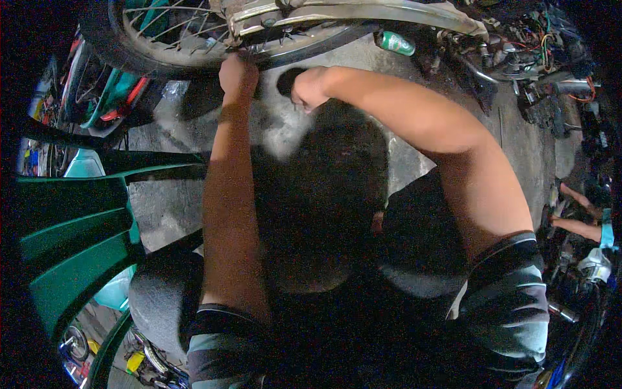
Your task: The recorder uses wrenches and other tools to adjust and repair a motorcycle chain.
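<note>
A spoked motorcycle wheel (pixel 168 52) with a dark tyre (pixel 113 48) fills the upper left, beside a long dull metal part (pixel 414 16). My left hand (pixel 236 74) reaches up to the wheel's lower rim, its fingers closed at the spokes; what they grip is hidden. My right hand (pixel 308 91) is lower and to the right, just below the tyre, with curled fingers over the shadowed concrete floor (pixel 414 155). Whether it holds anything is too dark to make out.
A green plastic chair (pixel 71 240) stands at my left. A green can (pixel 396 43) lies by the wheel. Engine parts and wires (pixel 518 48) crowd the upper right. Another person's arms (pixel 576 230) show at the right edge. More bikes (pixel 81 350) appear lower left.
</note>
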Motion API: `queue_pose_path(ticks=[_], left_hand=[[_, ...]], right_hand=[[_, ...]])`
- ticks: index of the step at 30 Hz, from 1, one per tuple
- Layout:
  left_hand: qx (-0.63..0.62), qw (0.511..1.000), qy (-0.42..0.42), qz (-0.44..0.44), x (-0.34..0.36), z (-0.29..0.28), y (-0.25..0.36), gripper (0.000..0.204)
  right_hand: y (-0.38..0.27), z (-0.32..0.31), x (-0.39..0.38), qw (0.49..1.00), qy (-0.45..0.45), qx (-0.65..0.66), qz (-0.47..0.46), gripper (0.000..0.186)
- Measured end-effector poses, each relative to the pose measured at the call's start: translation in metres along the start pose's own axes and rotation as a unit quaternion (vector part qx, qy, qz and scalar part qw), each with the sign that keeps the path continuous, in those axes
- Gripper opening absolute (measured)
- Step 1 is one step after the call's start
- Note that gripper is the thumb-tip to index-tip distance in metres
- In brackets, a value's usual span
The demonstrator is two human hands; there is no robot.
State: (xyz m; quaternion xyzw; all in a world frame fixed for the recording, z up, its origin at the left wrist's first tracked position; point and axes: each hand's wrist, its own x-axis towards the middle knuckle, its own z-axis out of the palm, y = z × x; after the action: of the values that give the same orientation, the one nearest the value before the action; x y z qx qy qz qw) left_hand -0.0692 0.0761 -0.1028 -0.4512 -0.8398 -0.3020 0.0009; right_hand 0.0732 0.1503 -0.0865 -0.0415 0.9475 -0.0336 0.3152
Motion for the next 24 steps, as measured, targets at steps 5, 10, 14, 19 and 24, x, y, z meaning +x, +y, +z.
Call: queue_pose_path(ticks=[5,10,14,19,24], left_hand=[[-0.019,1.000,0.001,-0.024,0.002,0.013,-0.017,0.025],[-0.091,0.994,0.001,-0.058,0.000,0.024,-0.028,0.027],[-0.268,0.956,-0.009,-0.122,-0.009,0.035,-0.027,0.023],[-0.591,0.763,-0.108,-0.237,-0.018,0.034,0.002,0.012],[-0.241,0.964,-0.106,0.032,-0.021,0.053,0.008,0.022]], right_hand=[[0.000,0.000,0.000,1.000,0.000,-0.014,-0.011,0.025],[0.002,-0.002,-0.002,1.000,0.012,0.017,0.018,0.025],[0.007,-0.005,0.002,1.000,0.012,0.014,0.006,0.025],[0.020,0.011,0.000,0.998,0.051,0.025,-0.016,0.027],[0.016,0.010,0.000,1.000,0.014,0.000,-0.009,0.024]])
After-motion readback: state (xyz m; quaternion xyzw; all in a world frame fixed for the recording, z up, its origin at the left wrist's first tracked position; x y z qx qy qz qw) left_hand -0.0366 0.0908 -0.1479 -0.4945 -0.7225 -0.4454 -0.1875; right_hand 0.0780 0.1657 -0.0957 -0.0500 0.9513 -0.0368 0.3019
